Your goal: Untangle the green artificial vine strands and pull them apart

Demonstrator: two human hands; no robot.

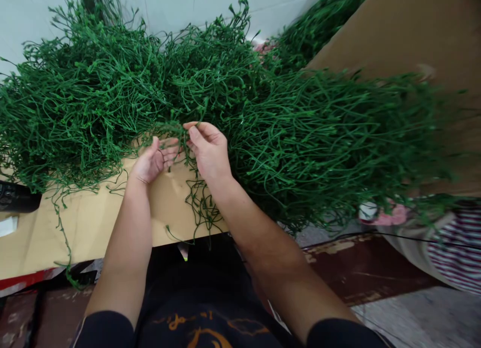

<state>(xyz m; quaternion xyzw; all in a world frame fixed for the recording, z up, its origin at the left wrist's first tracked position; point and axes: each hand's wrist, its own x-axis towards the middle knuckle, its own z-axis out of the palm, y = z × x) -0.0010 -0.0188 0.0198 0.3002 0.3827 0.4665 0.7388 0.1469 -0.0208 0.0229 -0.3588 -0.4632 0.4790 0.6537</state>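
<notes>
Handling looks underway, w/ R hand pinching green stems, L hand wide open just beside, loose strands on cardboard below R hand, big pile beyond both, done vs. left unclear.

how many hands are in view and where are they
2: the left hand, open above the cardboard, and the right hand just beside it, thumb and fingers closed on a green strand. Neither is hidden.

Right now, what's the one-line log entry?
right hand: pinching thin green stems | left hand: open | flat tan cardboard: below hands | tangled green pile: beyond
</notes>
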